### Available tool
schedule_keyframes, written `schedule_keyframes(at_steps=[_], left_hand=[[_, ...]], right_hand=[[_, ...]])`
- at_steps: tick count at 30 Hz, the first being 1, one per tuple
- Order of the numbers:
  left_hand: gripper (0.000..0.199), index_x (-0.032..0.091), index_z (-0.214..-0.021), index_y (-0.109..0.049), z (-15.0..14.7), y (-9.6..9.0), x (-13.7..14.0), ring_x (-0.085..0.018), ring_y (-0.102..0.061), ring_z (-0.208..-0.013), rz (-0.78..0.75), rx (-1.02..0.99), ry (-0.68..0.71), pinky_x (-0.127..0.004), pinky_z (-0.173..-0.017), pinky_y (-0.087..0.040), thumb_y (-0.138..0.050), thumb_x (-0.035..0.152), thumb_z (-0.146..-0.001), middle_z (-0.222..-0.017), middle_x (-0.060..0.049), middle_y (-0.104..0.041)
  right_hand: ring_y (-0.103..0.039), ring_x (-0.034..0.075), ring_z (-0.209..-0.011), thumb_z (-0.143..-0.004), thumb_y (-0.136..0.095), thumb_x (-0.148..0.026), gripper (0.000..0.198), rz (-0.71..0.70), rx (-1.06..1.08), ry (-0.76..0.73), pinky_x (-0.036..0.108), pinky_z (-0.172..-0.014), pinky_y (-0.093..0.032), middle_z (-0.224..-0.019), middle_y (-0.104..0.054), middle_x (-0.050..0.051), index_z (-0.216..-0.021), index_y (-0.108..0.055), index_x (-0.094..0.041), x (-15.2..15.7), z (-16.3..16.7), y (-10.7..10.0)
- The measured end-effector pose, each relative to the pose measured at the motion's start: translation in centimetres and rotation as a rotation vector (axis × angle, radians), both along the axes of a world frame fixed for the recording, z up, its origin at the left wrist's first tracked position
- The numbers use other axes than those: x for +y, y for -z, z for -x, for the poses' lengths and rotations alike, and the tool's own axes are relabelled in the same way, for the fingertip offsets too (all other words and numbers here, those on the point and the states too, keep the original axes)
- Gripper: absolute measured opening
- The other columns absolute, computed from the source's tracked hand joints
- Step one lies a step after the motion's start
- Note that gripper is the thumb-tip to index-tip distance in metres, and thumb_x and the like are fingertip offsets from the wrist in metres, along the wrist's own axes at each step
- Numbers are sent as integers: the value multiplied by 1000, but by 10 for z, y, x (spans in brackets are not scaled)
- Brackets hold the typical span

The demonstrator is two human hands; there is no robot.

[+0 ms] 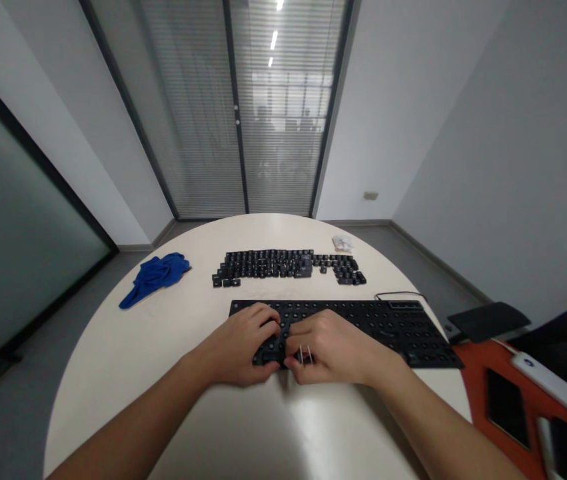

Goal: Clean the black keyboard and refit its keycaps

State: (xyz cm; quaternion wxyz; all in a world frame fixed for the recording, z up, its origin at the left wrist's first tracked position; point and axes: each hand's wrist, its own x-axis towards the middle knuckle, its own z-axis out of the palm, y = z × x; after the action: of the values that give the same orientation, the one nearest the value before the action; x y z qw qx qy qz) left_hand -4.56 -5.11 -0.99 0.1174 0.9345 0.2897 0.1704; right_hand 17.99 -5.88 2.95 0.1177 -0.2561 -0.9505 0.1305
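Note:
A black keyboard (pixel 358 327) lies near the front of the table, with most of its keycaps off and rows of bare switches showing. My left hand (pixel 250 340) grips its left part, fingers curled over the top and thumb at the front edge. Close beside it, my right hand (pixel 320 347) is closed over the front edge. Two thin pale wires of what looks like a keycap puller (pixel 305 355) stick out between its fingers; its tip is hidden. Beyond the keyboard, loose black keycaps (pixel 268 263) lie in rows in keyboard order.
A crumpled blue cloth (pixel 158 275) lies on the left of the round white table (pixel 183 413). A small clear bag (pixel 343 243) sits at the back right. The keyboard's cable (pixel 400 293) loops behind it. Right of the table, phones (pixel 508 407) and a white power strip (pixel 556 387) rest on an orange surface.

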Motion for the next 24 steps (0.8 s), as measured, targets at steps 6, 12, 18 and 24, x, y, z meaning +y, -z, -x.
schedule_keyframes(at_steps=[6,12,18,24], left_hand=[[40,18,-105,-57,-6,0,-4,-30,-52,-114,26,20,-28,-45,-100,-46,-74,39,-75,-120,-12,-55],[43,19,-104,-57,-4,1,-2,-31,-50,-117,24,42,-26,-46,-101,-45,-77,40,-72,-123,-12,-55],[41,19,-104,-58,-4,3,-1,-32,-50,-118,17,11,-18,-48,-103,-44,-74,42,-74,-122,-13,-56],[43,19,-105,-57,-4,4,-1,-32,-50,-117,18,27,-21,-48,-101,-45,-75,42,-73,-123,-13,-56]], right_hand=[[-64,16,-72,-84,-69,-27,9,97,-55,31,24,-64,-39,-78,-71,2,-85,-70,-18,3,-2,5],[-65,14,-65,-86,-71,-32,15,252,-19,96,22,-60,-40,-76,-72,2,-88,-70,-17,7,-6,11],[-69,18,-80,-79,-78,-28,16,258,5,107,23,-71,-45,-88,-76,5,-90,-74,-17,6,-7,4],[-66,14,-63,-81,-76,-23,11,260,-44,124,22,-57,-38,-76,-75,3,-90,-75,-17,4,-5,-1]])
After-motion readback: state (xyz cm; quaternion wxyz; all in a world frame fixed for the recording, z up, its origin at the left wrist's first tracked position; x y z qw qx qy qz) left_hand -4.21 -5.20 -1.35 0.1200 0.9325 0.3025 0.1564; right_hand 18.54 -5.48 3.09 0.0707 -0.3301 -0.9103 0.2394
